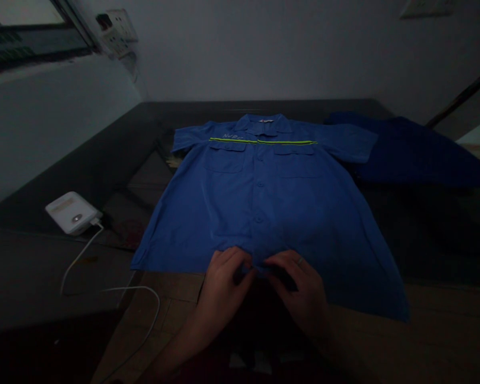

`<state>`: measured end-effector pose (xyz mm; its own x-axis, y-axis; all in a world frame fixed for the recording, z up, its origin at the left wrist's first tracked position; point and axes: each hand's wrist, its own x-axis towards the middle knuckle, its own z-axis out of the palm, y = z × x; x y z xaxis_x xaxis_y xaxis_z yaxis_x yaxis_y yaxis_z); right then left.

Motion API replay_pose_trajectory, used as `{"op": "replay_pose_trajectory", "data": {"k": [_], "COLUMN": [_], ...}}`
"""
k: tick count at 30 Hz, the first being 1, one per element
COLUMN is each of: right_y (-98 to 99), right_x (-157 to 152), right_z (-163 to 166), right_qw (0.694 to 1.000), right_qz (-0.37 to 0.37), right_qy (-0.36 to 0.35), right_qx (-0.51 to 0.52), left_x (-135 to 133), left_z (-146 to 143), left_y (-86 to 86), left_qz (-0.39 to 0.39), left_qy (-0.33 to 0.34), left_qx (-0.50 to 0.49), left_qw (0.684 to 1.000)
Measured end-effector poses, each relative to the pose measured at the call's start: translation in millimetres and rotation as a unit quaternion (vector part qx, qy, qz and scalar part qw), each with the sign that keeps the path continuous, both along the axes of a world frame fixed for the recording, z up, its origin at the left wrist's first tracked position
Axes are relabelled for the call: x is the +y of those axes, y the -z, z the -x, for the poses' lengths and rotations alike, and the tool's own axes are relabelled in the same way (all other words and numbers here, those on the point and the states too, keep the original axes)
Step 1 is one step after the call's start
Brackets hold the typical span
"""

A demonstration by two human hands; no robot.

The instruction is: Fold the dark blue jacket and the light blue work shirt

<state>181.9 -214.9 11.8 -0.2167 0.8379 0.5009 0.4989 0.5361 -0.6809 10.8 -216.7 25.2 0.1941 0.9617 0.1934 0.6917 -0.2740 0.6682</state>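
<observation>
A blue short-sleeved work shirt (232, 197) lies front side up, its collar away from me and its hem hanging at the table's near edge. Yellow-green piping crosses the chest above two flap pockets, and buttons run down the middle placket. My left hand (228, 280) pinches the hem just left of the placket. Close beside it, my right hand (298, 285), with a ring on one finger, pinches the hem on the right. Both sets of fingertips nearly meet at the bottom of the placket, where small details are too dark to make out.
On the dark table (116, 160) at left sits a white power device (72, 213) with a white cable (158, 304) trailing over the edge. Darker blue cloth (408, 152) lies at right, partly under the sleeve. Wall sockets (118, 32) hold plugs at upper left.
</observation>
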Motion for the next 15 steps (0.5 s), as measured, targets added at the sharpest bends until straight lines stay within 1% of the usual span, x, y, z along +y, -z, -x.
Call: {"op": "replay_pose_trajectory", "data": {"k": [4,8,11,15], "right_y": [-0.6,-2.5,-3.3,-2.4], "right_x": [0,3,7,10], "right_z": [1,2,3,5], "right_qw": [1.000,0.998,0.997,0.997], "right_qz": [0.001,0.013,0.019,0.042], "right_qy": [0.010,0.046,0.067,0.061], "right_qx": [0.012,0.030,0.026,0.014], "left_x": [-1,-2,-1,0], "left_z": [-1,-1,-2,-3], "left_y": [-3.5,-4.4,-2.3,0.5], "left_qz": [-0.011,-0.024,-0.030,-0.024], "left_qy": [-0.012,-0.020,-0.014,0.000], "left_qx": [-0.020,-0.036,-0.042,-0.036], "left_qw": [1.000,0.999,0.999,0.999]}}
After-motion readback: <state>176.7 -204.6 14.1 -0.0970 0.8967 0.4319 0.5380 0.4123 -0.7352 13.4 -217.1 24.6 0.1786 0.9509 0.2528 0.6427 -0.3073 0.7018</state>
